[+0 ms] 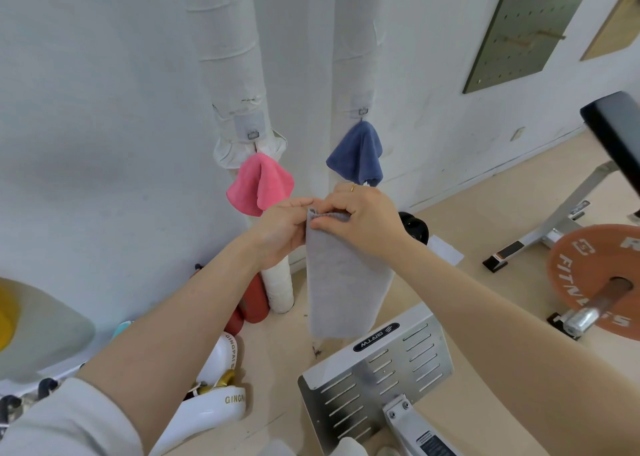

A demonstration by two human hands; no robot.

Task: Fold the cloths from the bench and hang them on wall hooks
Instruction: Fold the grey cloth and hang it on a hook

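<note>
A grey cloth [341, 282] hangs down as a long folded strip in front of me. Both hands pinch its top edge: my left hand [280, 234] at the left corner, my right hand [360, 220] along the top, thumb in front. Behind them a pink cloth [258, 187] hangs from a hook [252, 134] on the left wrapped pipe. A blue cloth [356, 152] hangs from a hook [363, 111] on the right wrapped pipe. The bench with the other cloths is not in view.
A perforated metal plate [377, 372] of a gym machine stands below the cloth. An orange weight plate [595, 275] on a bar and a bench frame [554, 227] lie to the right. White boxing gloves [214, 386] and red pads [254, 298] sit by the wall at left. A green pegboard [519, 33] hangs upper right.
</note>
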